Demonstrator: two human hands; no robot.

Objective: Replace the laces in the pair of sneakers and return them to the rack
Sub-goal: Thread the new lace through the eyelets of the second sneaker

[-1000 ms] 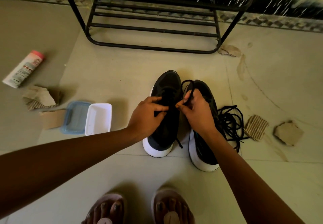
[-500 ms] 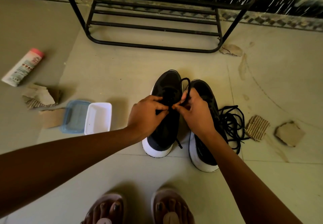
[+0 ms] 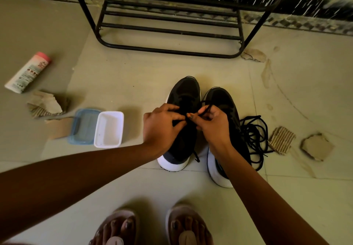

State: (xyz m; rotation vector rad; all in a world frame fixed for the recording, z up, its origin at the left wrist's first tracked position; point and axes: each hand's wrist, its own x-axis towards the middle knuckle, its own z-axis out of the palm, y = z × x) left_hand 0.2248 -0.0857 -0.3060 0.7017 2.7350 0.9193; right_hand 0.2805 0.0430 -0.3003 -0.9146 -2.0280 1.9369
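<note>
Both hands, left hand (image 3: 162, 128) and right hand (image 3: 214, 126), pinch the lace (image 3: 205, 109) over the left sneaker (image 3: 184, 95), beside its mate (image 3: 222, 99); I'd pull evenly, keeping it flat.

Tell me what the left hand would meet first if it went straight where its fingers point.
Probably the right hand: the left hand points right, fingertips almost touching it at the lace.

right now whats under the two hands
The top of the left sneaker, where the left hand and right hand pinch a black lace. The hands cover the eyelets and lacing progress.
</note>
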